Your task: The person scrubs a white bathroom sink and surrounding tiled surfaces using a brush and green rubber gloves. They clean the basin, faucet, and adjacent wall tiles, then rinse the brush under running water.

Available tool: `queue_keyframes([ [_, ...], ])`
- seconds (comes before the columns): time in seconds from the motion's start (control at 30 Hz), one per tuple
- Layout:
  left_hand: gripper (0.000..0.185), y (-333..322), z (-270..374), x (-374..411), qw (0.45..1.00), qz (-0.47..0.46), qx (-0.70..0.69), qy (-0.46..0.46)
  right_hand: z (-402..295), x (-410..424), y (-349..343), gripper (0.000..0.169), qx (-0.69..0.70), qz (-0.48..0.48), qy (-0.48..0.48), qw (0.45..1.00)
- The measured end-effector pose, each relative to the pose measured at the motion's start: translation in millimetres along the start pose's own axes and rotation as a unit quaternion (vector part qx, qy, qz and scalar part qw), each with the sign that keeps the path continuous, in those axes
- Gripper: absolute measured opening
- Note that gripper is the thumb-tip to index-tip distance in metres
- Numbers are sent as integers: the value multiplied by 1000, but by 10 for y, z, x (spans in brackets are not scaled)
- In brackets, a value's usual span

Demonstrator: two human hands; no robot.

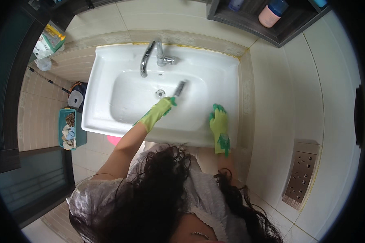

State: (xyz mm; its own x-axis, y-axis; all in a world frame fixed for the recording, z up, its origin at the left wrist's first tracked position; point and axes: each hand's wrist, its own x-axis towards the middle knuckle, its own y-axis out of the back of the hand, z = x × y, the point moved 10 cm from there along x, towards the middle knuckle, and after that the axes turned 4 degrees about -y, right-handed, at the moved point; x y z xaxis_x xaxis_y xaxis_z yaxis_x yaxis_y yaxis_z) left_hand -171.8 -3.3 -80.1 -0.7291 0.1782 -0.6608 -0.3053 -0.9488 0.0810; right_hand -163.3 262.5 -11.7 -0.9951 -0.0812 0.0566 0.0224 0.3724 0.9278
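My left hand (161, 111), in a yellow-green rubber glove with green fingers, grips the handle of a scrubbing brush (179, 88). The brush's dark bristled head lies over the right part of the basin of a white ceramic sink (130, 91), to the right of the metal drain (160, 93); it looks slightly blurred. My right hand (219, 118), in a matching glove, rests on the sink's right rim with its fingers pointing away from me and slightly apart, holding nothing visible. Behind the basin stands a chrome faucet (160, 57) with a curved spout.
A dark wall shelf (279, 38) with bottles hangs at the upper right. A socket panel (301, 176) is on the right wall. At the left, a teal bin (81, 133) holds cloths, near a mop handle (50, 81). Packages (47, 45) are at the upper left.
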Motion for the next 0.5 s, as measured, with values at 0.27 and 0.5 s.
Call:
queue_keyframes([
  [0.27,42,682,-138,-526,947,-18,-308,-89,-1736,1722,-170,40,214,142,47,965],
  [0.5,39,797,-147,-787,936,-15,-338,-94,-1942,2156,-930,33,221,45,-48,973],
])
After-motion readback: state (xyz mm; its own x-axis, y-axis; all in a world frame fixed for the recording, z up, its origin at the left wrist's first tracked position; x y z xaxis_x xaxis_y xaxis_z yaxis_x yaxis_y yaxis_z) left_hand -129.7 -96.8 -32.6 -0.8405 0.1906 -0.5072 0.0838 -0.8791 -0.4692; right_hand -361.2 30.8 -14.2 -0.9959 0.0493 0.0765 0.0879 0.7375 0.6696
